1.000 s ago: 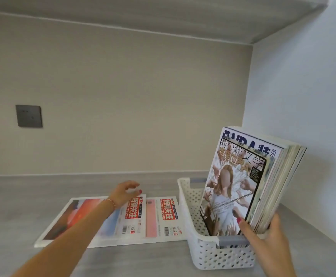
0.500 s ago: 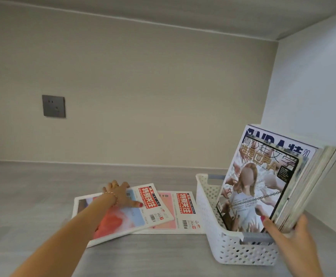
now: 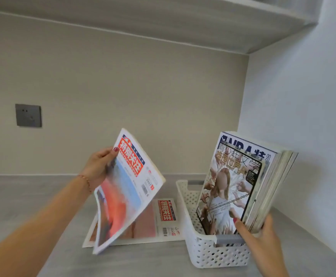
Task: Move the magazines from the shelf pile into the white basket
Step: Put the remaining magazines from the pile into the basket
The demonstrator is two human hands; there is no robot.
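Note:
My left hand (image 3: pixel 98 168) grips a magazine (image 3: pixel 127 188) with a red title block, lifted off the shelf and tilted, its lower corner still near the surface. Under it one more magazine (image 3: pixel 163 218) of the same title lies flat on the grey shelf. To the right stands the white perforated basket (image 3: pixel 209 254). A bundle of several magazines (image 3: pixel 243 182) stands upright in it, leaning right. My right hand (image 3: pixel 263 238) clasps the bundle's lower edge, thumb on the front cover.
The grey shelf surface (image 3: pixel 23 196) runs left and forward of the basket. A white side wall (image 3: pixel 303 116) stands close on the right. A dark wall socket (image 3: pixel 28 115) sits on the back wall, and another shelf board (image 3: pixel 163 15) hangs overhead.
My left hand has picked the top magazine up from the flat pile and raised it toward the basket. My right hand keeps holding the standing bundle.

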